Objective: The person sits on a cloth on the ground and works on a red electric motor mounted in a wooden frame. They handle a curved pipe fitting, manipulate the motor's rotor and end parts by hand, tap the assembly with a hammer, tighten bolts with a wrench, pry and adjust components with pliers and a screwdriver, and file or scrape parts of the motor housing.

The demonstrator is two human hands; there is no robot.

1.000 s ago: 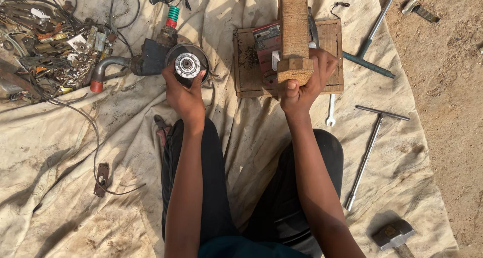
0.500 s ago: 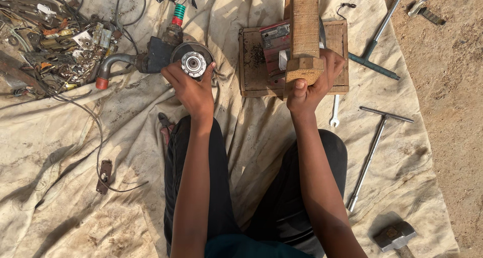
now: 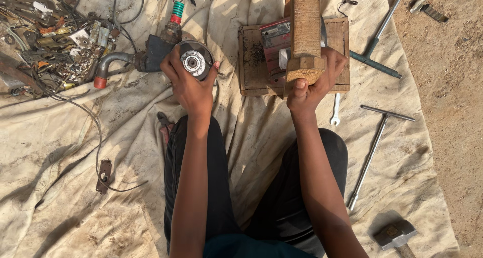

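Seated on a stained canvas sheet [image 3: 75, 187] spread over bare dirt, a person grips a round metal motor part [image 3: 193, 62] in the left hand [image 3: 188, 84], fingers curled around its rim, bearing face up. The right hand [image 3: 312, 84] is clamped around the near end of a wooden block [image 3: 306, 31], held over a square wooden board [image 3: 246, 62]. A spanner [image 3: 335, 109], T-handled wrench [image 3: 372, 147] and hammer [image 3: 395, 234] lie right; scrap wiring [image 3: 45, 41] is heaped left.

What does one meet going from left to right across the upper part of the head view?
Pile of scrap parts and wires → round metal part in the left hand → wooden block in the right hand → T-handle wrench → bare soil.
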